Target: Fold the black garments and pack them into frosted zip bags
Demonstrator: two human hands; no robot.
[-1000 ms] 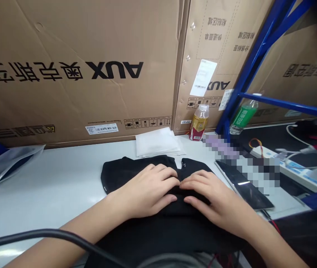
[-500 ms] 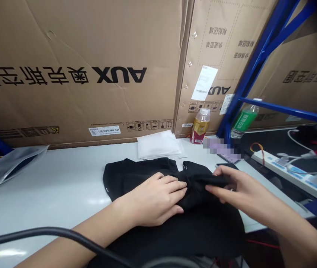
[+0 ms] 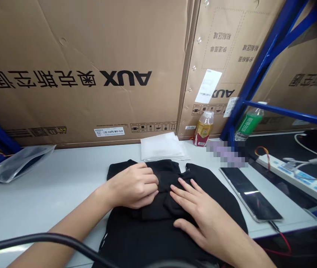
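On the smooth pale grey counter (image 3: 71,175), the left hand (image 3: 136,186) curls, perhaps pinching, on the folded black cloth (image 3: 147,238); the right hand (image 3: 204,212) rests flat there, fingers spread.

The pale surface (image 3: 71,182) bears a spread black cloth (image 3: 136,238), partly folded. Beyond it lie white folded sheets (image 3: 160,147), with an upright red-and-gold bottle (image 3: 203,129) just to their right. A translucent pouch (image 3: 17,163) lies at far left; a dark-screened phone (image 3: 250,193) lies right of the cloth.
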